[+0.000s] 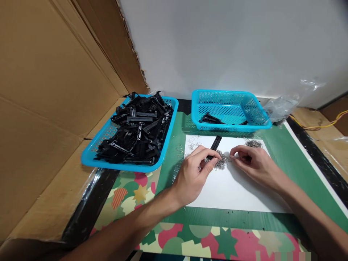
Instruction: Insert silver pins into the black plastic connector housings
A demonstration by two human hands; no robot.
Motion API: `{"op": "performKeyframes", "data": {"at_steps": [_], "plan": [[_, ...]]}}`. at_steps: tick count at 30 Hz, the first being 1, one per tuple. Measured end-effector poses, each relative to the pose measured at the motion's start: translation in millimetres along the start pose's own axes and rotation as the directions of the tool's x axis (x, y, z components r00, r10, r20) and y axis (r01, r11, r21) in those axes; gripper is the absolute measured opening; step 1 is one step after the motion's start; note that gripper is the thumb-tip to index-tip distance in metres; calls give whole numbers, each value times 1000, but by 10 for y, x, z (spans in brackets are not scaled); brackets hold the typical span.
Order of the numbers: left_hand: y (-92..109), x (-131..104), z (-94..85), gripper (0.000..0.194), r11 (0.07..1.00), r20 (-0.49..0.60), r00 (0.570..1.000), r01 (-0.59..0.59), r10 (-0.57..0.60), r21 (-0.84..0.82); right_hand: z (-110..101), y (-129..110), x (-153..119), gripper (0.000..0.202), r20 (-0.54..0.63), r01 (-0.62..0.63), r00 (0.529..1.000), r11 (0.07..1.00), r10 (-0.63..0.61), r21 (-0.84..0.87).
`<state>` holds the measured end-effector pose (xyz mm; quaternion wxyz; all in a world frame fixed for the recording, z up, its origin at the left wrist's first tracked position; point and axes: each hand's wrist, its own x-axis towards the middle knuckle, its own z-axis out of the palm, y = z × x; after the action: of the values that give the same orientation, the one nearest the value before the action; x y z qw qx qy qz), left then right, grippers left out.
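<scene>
My left hand [193, 174] is closed over the white sheet [231, 192], thumb and forefinger nearly together. From behind its fingers juts a long black plastic part [216, 143], which the hand seems to grip; its lower end is hidden. Right at those fingertips lies a pile of tiny silvery metal pieces [220, 161]. On the other side of the pile, my right hand [254, 163] pinches a thin, light metal piece [235, 157], too small to name exactly. Another heap of tiny metal pieces [253, 143] sits behind the right hand, and more are scattered at the sheet's far left corner.
A blue basket [163, 159] heaped with black plastic parts stands to the left. Behind the sheet, a second blue basket [231, 127] holds a few such parts. Clear plastic bags [281, 108] lie beside it. Cardboard [54, 90] rises on the left, a pale wall behind.
</scene>
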<state>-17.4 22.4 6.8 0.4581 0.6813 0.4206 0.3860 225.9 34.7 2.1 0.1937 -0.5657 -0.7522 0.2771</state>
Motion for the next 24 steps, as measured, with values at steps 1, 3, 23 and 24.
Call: {"op": "performKeyframes", "data": {"at_steps": [1, 3, 23, 24], "plan": [[3, -1, -2, 17, 1000, -1, 1000, 0, 0, -1, -31, 10, 0, 23, 25, 9, 1000, 1000, -9, 17], [10, -1, -4, 18, 1000, -1, 1000, 2, -2, 2, -85, 22, -3, 22, 58, 21, 998, 999, -23, 32], [-12, 25, -24, 19, 999, 26, 1000, -2, 1, 49, 63, -55, -4, 21, -67, 31, 997, 994, -23, 110], [-13, 27, -24, 19, 999, 24, 1000, -4, 2, 48, 61, -61, -5, 21, -82, 27, 996, 992, -17, 123]]}}
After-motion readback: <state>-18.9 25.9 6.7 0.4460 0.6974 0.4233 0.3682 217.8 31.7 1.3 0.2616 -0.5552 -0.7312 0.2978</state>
